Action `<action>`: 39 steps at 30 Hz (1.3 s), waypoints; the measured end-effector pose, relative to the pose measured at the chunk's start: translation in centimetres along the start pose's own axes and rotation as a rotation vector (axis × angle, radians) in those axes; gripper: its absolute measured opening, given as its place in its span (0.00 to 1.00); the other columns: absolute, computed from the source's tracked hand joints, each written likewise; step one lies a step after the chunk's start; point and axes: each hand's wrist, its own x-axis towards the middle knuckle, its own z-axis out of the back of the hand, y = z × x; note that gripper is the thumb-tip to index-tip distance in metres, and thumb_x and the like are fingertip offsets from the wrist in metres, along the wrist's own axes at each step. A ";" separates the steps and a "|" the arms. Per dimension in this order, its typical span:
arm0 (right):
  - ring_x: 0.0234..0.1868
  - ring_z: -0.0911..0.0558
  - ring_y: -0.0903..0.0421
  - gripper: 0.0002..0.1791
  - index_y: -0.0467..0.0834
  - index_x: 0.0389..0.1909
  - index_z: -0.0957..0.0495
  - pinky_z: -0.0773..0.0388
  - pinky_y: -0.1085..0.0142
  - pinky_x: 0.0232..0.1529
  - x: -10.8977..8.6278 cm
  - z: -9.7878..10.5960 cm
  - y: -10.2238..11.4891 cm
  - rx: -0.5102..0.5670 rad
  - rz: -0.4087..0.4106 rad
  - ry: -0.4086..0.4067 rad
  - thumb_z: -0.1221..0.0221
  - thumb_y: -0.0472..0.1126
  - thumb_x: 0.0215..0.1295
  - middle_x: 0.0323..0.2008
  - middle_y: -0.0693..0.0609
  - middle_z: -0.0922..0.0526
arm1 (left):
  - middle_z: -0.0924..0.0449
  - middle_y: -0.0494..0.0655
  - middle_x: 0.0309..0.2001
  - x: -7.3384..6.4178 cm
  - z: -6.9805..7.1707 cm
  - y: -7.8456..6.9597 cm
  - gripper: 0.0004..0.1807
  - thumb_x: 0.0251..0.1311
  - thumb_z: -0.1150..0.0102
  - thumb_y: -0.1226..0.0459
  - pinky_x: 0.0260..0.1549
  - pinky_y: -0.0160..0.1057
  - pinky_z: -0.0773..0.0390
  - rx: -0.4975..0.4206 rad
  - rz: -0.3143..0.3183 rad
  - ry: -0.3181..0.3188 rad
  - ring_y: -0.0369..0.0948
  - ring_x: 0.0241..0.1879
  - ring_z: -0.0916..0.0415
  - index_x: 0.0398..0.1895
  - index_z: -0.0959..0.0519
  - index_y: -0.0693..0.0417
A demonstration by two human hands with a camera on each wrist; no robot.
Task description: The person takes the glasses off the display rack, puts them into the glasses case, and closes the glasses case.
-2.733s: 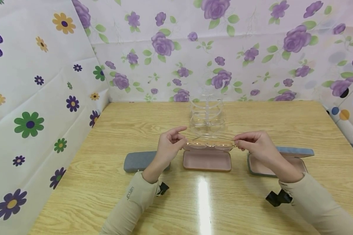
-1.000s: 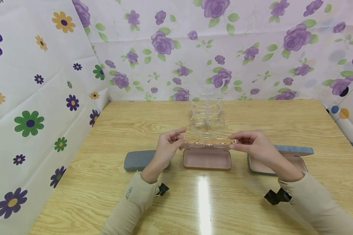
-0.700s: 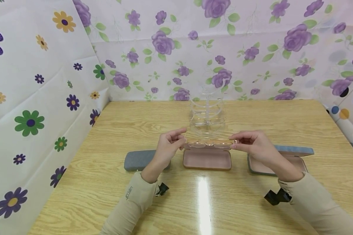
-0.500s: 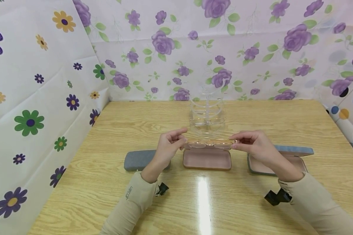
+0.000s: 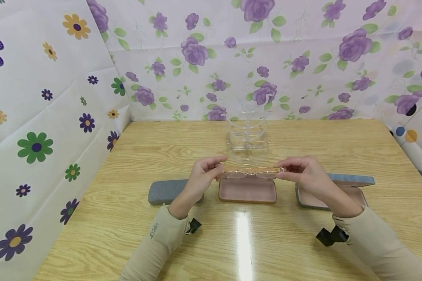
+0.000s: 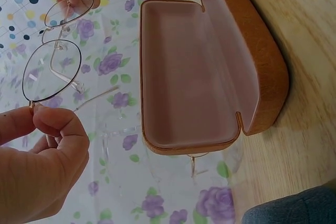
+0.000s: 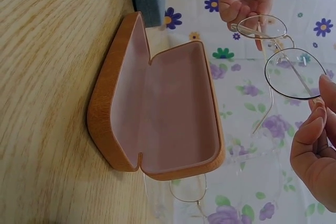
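A pair of thin-rimmed eyeglasses (image 5: 236, 175) hangs lens-front toward me above the open brown glasses case (image 5: 247, 192), which has a pink lining. My left hand (image 5: 204, 174) pinches the left end of the frame by the hinge, its index finger stretched along the left temple. At the other end, my right hand (image 5: 304, 171) pinches the frame between thumb and fingers. In the right wrist view, one temple (image 7: 271, 98) sticks out behind the lenses, while the other lies folded across them. Nothing lies in the brown case (image 6: 189, 72).
A shut grey-blue glasses case (image 5: 167, 191) lies left, partly behind my left forearm. On the right, another case (image 5: 351, 180) with a blue lid stands open under my right wrist. Behind the eyeglasses is a clear display stand (image 5: 247, 136) bearing gold-rimmed glasses (image 7: 188, 199).
The right temple has folded in behind the lenses. More recently my left index finger has moved slightly right and nearer, and the left temple has swung inward. The right hand has hardly moved lately.
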 end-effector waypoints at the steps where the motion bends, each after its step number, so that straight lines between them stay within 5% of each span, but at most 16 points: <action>1: 0.20 0.32 0.58 0.12 0.29 0.40 0.22 0.35 0.63 0.19 0.0 0.0 0.0 0.003 0.004 0.002 0.39 0.33 0.57 0.26 0.50 0.24 | 0.27 0.55 0.28 0.0 0.0 0.0 0.16 0.59 0.53 0.77 0.23 0.32 0.33 -0.003 -0.002 0.009 0.36 0.22 0.35 0.51 0.27 0.72; 22: 0.23 0.30 0.57 0.09 0.34 0.39 0.20 0.32 0.66 0.21 -0.1 0.0 -0.4 0.041 -0.004 0.011 0.40 0.33 0.57 0.27 0.50 0.24 | 0.28 0.47 0.29 -0.2 0.3 -0.1 0.16 0.63 0.54 0.74 0.27 0.33 0.31 0.046 -0.006 0.121 0.45 0.27 0.35 0.53 0.28 0.70; 29: 0.23 0.30 0.56 0.10 0.34 0.39 0.20 0.33 0.66 0.21 -0.2 0.0 -0.3 0.009 -0.013 0.004 0.39 0.34 0.58 0.27 0.50 0.24 | 0.26 0.45 0.33 -0.2 0.2 -0.2 0.16 0.62 0.54 0.75 0.27 0.34 0.30 0.057 0.009 0.115 0.37 0.25 0.33 0.52 0.28 0.71; 39: 0.23 0.29 0.58 0.10 0.33 0.39 0.20 0.31 0.67 0.22 -0.2 0.0 -0.5 -0.011 -0.006 -0.010 0.39 0.34 0.57 0.27 0.51 0.23 | 0.28 0.56 0.30 -0.2 0.2 -0.1 0.16 0.64 0.55 0.74 0.26 0.34 0.30 0.095 0.007 0.142 0.36 0.24 0.34 0.54 0.28 0.70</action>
